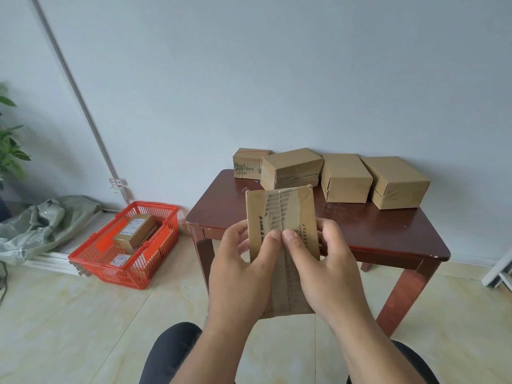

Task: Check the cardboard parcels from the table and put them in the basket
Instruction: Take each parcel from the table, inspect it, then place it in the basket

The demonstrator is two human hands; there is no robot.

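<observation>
We hold a flat brown taped cardboard parcel (281,214) w/ both grips, left hand (238,275) & right hand (327,273) clasping its sides, thumbs on the seam, above the dark red wooden surface (360,225).

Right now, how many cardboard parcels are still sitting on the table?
4, in a row along the wall: far-left parcel, second parcel, third parcel, right-end parcel. The held parcel may hide more.

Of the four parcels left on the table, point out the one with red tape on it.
The leftmost parcel, at the table's back left corner. A red strip crosses its top; the other three show plain brown tops.
</observation>
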